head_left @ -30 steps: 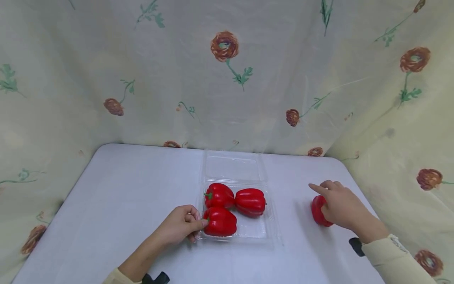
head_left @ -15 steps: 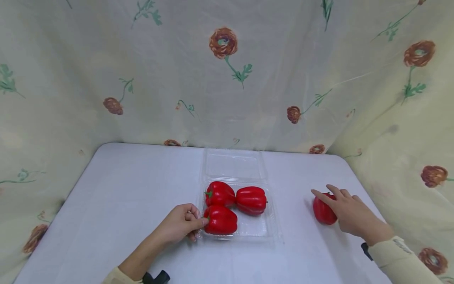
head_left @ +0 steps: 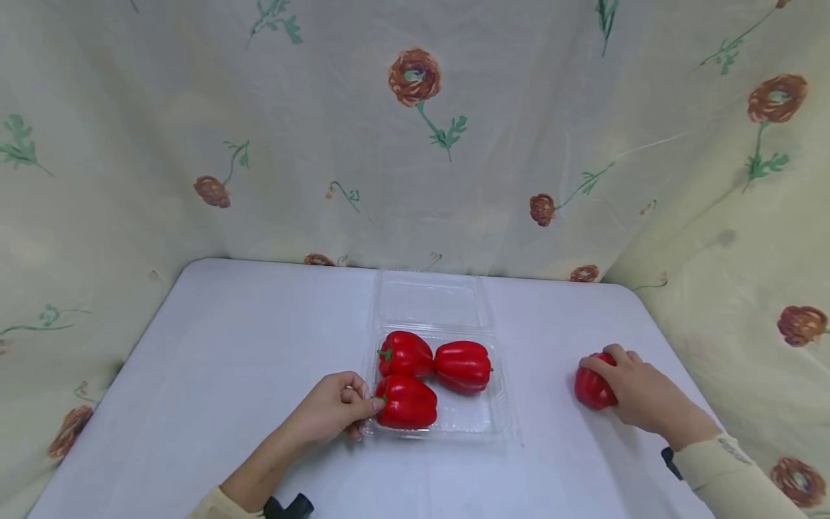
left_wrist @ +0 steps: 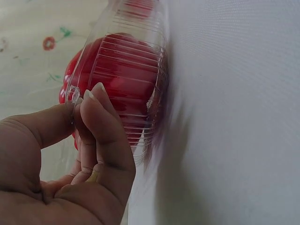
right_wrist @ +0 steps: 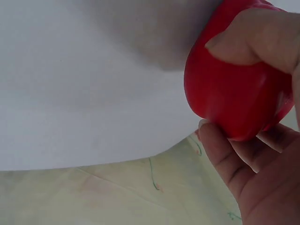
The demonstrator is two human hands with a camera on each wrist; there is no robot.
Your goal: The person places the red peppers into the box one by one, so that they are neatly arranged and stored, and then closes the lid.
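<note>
My left hand (head_left: 335, 407) pinches the left rim of a clear plastic clamshell container (head_left: 463, 425) between thumb and fingers; the ribbed wall shows close up in the left wrist view. Inside the container lie a front red bell pepper (head_left: 407, 402), a back-left red bell pepper (head_left: 406, 353) and a right red bell pepper (head_left: 463, 366). Off to the right on the table, my right hand (head_left: 638, 393) grips another red bell pepper (head_left: 593, 389). In the right wrist view the thumb lies over this pepper (right_wrist: 229, 93) and the fingers curl round its other side.
The container's transparent lid (head_left: 428, 301) lies folded back toward the far table edge. A white table (head_left: 272, 317) carries everything. Behind it and along both sides hangs a flowered cloth (head_left: 311, 108).
My right hand has drawn back a little from over the lone pepper, and its fingers have closed round it. That pepper now stands more upright. The left hand keeps its hold on the container rim.
</note>
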